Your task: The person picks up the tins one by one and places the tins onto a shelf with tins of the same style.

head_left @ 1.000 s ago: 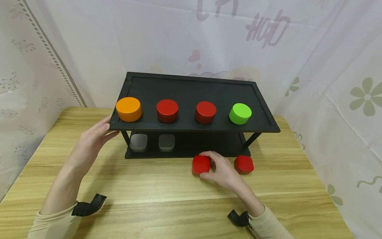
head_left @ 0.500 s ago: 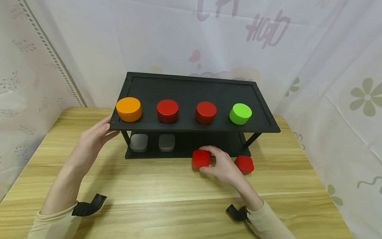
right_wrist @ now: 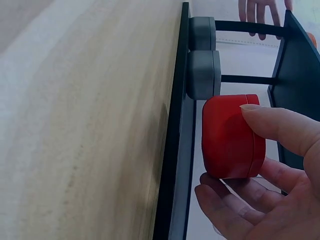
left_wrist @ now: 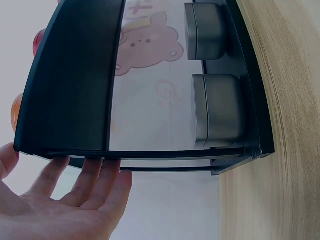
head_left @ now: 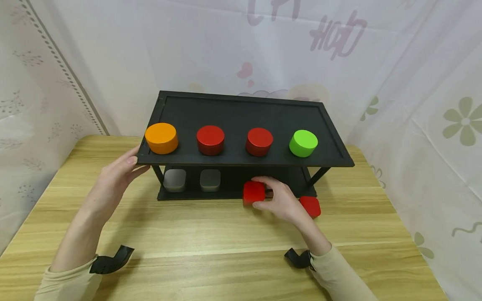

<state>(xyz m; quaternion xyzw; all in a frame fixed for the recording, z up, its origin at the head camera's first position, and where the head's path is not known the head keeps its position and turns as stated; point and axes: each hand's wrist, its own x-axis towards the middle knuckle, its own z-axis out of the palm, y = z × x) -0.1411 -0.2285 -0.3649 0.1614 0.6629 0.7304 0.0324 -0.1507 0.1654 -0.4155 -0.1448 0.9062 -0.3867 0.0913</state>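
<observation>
In the head view, my left hand (head_left: 114, 177) grips the left front corner of a black two-tier shelf (head_left: 241, 112), thumb above the top board and fingers below it. My right hand (head_left: 281, 201) pinches a red square tin (head_left: 254, 192) with rounded corners, at the front edge of the lower tier. The right wrist view shows that red tin (right_wrist: 230, 137) between thumb and fingers, raised over the lower tier's edge. Two grey square tins (head_left: 175, 180) stand on the lower tier at the left. Another red square tin (head_left: 311, 206) is on the table, partly behind my right hand.
Along the top board stand an orange round tin (head_left: 162, 139), two red round tins (head_left: 211, 141) and a light green one (head_left: 303, 143). A post (head_left: 318, 177) joins the tiers at the right. The wooden table (head_left: 196, 246) lies in front, a patterned cloth (head_left: 211, 46) behind.
My right hand has carried the red square tin away from me, from over the table in front of the shelf to the lower tier's front edge. My left hand has stayed at the corner.
</observation>
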